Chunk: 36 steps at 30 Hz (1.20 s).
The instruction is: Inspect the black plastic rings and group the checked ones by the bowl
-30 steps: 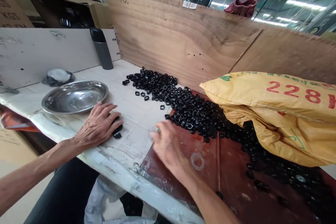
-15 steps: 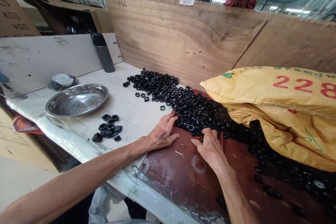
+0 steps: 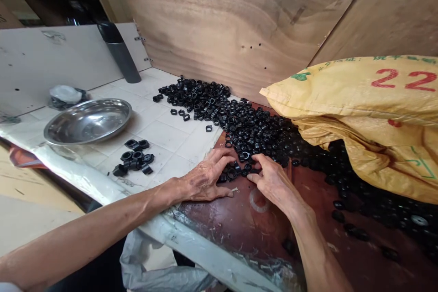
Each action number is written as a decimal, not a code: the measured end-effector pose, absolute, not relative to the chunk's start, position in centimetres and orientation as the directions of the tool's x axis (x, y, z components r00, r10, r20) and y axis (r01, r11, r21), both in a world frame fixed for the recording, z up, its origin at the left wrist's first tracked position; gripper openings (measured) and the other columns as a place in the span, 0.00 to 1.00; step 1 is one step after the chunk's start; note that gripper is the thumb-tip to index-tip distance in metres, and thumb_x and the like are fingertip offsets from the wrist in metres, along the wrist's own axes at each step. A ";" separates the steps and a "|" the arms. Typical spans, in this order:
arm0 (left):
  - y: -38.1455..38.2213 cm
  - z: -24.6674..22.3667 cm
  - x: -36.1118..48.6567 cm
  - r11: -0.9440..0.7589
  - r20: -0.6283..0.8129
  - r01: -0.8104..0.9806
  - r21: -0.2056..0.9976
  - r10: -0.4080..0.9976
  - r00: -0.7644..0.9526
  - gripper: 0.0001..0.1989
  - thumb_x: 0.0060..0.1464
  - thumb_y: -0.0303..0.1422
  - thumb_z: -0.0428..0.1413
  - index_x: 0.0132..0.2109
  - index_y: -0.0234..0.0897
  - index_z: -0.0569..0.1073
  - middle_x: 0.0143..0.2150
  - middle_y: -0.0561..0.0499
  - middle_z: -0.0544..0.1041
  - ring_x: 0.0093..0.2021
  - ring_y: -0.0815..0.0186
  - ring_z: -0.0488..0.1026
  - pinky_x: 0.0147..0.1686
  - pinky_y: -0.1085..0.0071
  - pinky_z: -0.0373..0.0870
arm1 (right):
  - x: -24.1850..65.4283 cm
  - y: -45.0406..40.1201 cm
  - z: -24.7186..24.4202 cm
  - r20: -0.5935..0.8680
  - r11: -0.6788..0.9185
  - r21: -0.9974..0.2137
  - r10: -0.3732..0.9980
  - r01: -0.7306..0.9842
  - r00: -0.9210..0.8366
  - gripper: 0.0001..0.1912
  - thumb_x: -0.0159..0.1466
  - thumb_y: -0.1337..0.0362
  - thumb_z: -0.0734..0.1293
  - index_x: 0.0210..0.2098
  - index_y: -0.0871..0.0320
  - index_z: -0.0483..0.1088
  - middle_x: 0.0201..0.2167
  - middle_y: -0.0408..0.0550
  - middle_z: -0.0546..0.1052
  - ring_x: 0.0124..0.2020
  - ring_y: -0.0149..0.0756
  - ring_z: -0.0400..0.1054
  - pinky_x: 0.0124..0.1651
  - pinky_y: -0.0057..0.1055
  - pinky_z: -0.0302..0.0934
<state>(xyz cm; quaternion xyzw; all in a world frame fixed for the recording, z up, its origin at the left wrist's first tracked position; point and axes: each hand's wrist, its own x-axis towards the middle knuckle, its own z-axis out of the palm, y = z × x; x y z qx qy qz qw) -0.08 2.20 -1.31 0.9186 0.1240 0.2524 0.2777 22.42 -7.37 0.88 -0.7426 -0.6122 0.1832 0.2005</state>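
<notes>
**Small share lying apart, the bulk sitting heaped**

And here the left hand is resting low over the red sheet, fingers curving, thumb standing well away from them, and a few black rings are sitting right by that opening! The right hand is facing it from the other side, forefinger and thumb parting at the tips beside the same rings; whether it is pinching one, I cannot tell.

So how are things standing? A small cluster is lying separate on the white bench, left of the left hand, with the bowl sitting farther out behind it. Just beyond both hands, the big heap is stretching rightward past the sack, which is bulging beyond the right hand. By my reckoning, that is leaving plenty: a handful is lying apart, a few are sitting between the hands, and the great bulk is filling the heap.
</notes>
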 end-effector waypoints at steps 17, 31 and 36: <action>2.7 -1.2 -0.9 -0.674 0.218 0.541 0.502 0.705 0.675 0.12 0.58 0.37 0.63 0.43 0.39 0.68 0.38 0.52 0.72 0.35 0.63 0.73 0.36 0.66 0.71 | 22.0 -7.9 2.8 -0.044 -0.186 -0.487 0.981 0.854 0.189 0.04 0.59 0.68 0.68 0.33 0.55 0.69 0.31 0.45 0.76 0.32 0.38 0.70 0.36 0.31 0.58; 2.6 0.4 -0.4 -0.015 -0.172 0.268 0.963 0.732 0.659 0.10 0.60 0.32 0.59 0.46 0.35 0.79 0.31 0.52 0.80 0.29 0.67 0.77 0.34 0.70 0.75 | 17.3 -7.3 3.0 -0.113 -0.049 -0.810 0.991 0.585 -0.074 0.10 0.61 0.68 0.69 0.42 0.53 0.79 0.39 0.44 0.76 0.35 0.33 0.70 0.40 0.29 0.64; 2.7 0.7 -0.2 0.379 -0.307 0.033 0.925 0.692 0.654 0.17 0.51 0.30 0.67 0.49 0.30 0.78 0.29 0.49 0.81 0.29 0.67 0.80 0.37 0.70 0.78 | 17.8 -6.7 0.3 -0.066 -0.102 -0.924 0.992 0.369 0.110 0.14 0.63 0.62 0.70 0.48 0.56 0.78 0.50 0.52 0.77 0.42 0.40 0.77 0.48 0.35 0.71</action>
